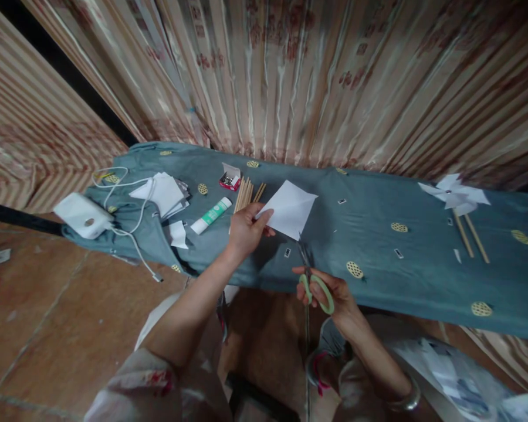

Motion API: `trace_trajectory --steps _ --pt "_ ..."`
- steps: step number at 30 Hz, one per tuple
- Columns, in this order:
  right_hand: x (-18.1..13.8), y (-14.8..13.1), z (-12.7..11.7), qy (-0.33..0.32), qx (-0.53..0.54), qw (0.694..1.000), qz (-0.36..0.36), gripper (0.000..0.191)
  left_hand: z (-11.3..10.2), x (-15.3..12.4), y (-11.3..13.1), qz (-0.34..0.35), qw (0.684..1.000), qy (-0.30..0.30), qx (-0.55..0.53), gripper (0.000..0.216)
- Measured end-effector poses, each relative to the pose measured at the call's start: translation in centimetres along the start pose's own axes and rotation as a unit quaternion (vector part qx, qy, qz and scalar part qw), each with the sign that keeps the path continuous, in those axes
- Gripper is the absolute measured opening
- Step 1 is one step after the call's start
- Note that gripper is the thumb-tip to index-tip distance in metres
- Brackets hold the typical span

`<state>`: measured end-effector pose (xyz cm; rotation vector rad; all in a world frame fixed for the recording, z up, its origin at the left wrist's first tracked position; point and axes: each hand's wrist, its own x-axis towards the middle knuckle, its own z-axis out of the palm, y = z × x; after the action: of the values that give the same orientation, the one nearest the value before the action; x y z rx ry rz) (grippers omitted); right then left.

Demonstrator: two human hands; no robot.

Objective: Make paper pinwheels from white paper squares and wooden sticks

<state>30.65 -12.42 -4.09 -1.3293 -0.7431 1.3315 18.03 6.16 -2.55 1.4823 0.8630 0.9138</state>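
Pinched between the thumb and fingers of my left hand (249, 227) is a square sheet of white paper (291, 210), held by its left corner above the cloth. My right hand (330, 293) grips a pair of scissors (308, 281) by the light green handles, blades pointing away from me. Their tips are at the paper's lower corner; whether they touch it I cannot tell. Just beyond my left hand lie several thin wooden sticks (243, 194), partly hidden by it. A green and white glue stick (211, 215) rests to the left of that hand.
A small red box of metal pins (230, 177) stands open behind the sticks. White paper sheets (162, 194), a paper scrap (178, 234) and a white power bank (83, 215) with cables are at left. At right, paper pinwheels (455, 193) on sticks lie on the green cloth (378, 252).
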Motion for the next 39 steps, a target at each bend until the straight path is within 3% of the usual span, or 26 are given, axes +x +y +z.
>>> trace_trajectory --steps 6,39 --pt "0.19 -0.40 -0.09 0.007 -0.001 1.000 0.003 0.056 0.31 -0.28 -0.55 -0.004 1.000 -0.013 0.027 0.018" --pt "0.18 -0.85 0.19 0.019 0.007 1.000 0.000 0.046 0.82 -0.73 0.16 -0.024 0.999 -0.012 0.024 0.018"
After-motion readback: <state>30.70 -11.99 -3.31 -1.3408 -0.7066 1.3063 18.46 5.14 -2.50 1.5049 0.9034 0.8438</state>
